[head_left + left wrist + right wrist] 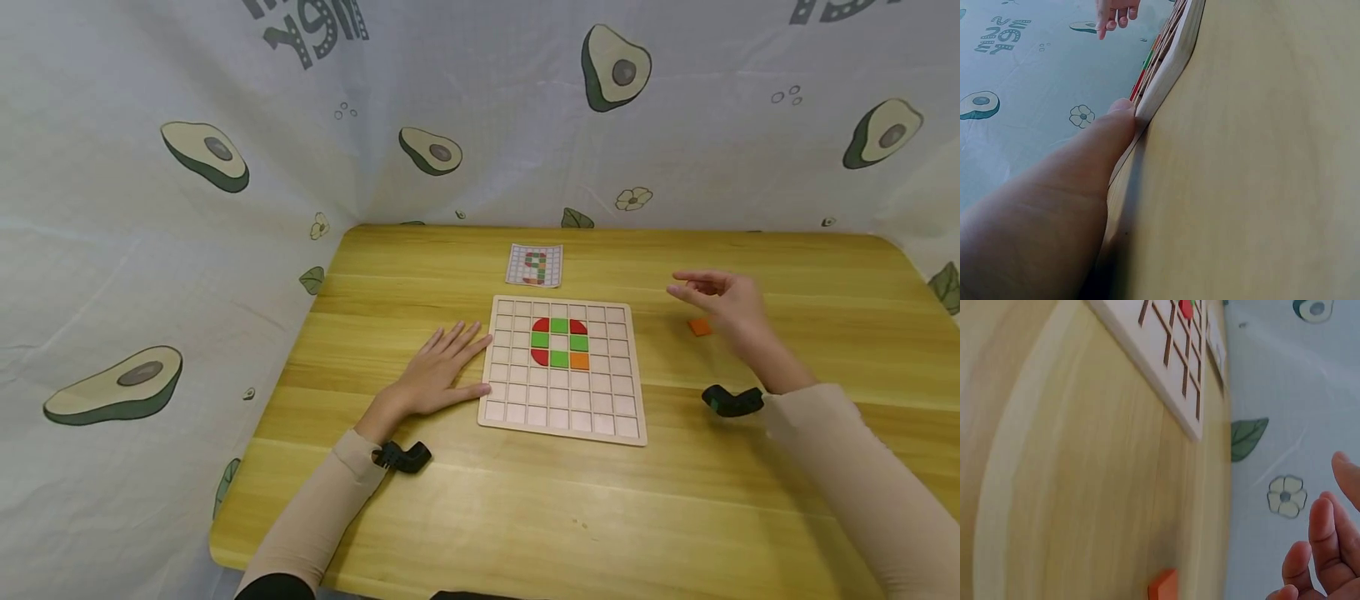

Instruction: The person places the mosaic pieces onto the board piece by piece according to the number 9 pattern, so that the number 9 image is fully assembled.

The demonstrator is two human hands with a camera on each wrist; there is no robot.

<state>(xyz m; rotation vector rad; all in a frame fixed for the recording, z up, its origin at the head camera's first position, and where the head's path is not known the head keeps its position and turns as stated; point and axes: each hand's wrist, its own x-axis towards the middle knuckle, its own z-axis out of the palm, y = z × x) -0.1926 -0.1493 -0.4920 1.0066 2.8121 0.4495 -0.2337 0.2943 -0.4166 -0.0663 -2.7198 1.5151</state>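
Observation:
My left hand [438, 375] lies flat with fingers spread on the table, thumb and index fingertips at the left edge of a square wooden grid board [558, 408]. In the left wrist view the thumb [1110, 134] meets the board's side. Set in the grid is a ring of green square tiles [559, 326], red round-cornered tiles [540, 357] and one orange square tile [579, 361]. Right of the board, my right hand [731, 308] hovers above the table, fingers loosely bent and holding nothing. A loose orange tile [700, 327] lies on the table just below it.
Behind the board lies a small paper card [534, 265] printed with a grid and a coloured figure. The wooden table [420, 517] has rounded corners. A pale curtain [510, 100] with avocado prints hangs along its back and left sides.

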